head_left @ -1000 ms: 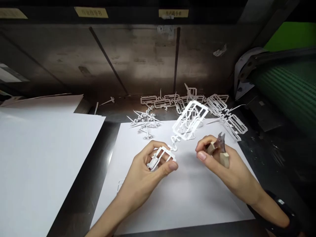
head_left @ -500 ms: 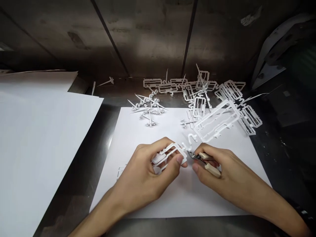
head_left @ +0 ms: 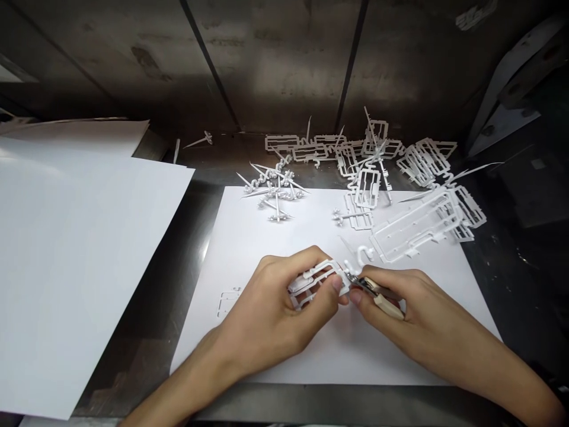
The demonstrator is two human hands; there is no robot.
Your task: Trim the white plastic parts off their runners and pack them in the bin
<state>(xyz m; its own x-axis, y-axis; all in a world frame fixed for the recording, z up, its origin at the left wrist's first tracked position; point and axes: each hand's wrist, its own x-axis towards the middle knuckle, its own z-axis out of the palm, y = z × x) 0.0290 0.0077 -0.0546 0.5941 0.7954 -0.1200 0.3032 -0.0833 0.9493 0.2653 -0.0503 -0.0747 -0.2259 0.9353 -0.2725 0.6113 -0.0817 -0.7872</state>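
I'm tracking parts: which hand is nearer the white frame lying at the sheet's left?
Left: the left hand is just right of the frame; the right hand, farther right.

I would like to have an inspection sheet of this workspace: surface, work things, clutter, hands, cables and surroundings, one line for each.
Surface: dark, shiny metal bench, partly covered by a flat white paper sheet.
Work things: small white plastic frame; metal cutting pliers with cream handles, tips at the frame's edge.
Clutter: pile of spiky white plastic scraps near the sheet's far edge; heap of white plastic frames to its right.
Hands: left hand holds the frame; right hand holds the pliers.
Cables: nothing seen.
Surroundings: stained metal wall behind; large white paper sheets at left.
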